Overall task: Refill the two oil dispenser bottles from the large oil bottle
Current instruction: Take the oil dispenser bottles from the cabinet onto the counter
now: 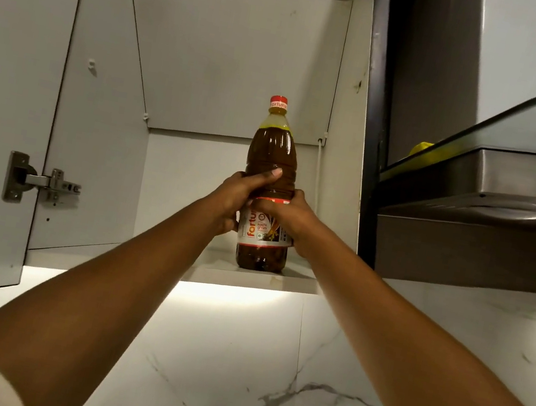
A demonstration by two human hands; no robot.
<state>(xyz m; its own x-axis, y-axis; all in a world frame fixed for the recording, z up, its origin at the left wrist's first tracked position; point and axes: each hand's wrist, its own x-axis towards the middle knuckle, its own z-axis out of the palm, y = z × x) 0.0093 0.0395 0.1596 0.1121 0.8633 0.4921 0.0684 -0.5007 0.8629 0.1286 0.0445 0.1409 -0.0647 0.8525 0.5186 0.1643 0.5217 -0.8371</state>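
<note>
The large oil bottle (273, 153) stands upright at the front of the bottom shelf of an open wall cupboard (233, 64). It holds dark amber oil, has a red cap and a red-and-white label. My left hand (238, 197) grips its left side, thumb across the front above the label. From the right, my right hand (287, 217) wraps around the label. Both arms reach upward. No dispenser bottles are in view.
The cupboard door (4, 106) hangs open on the left with a metal hinge (43, 181). A steel chimney hood (493, 214) juts out on the right, something yellow (421, 149) on top. White marble wall (301, 370) lies below the shelf edge.
</note>
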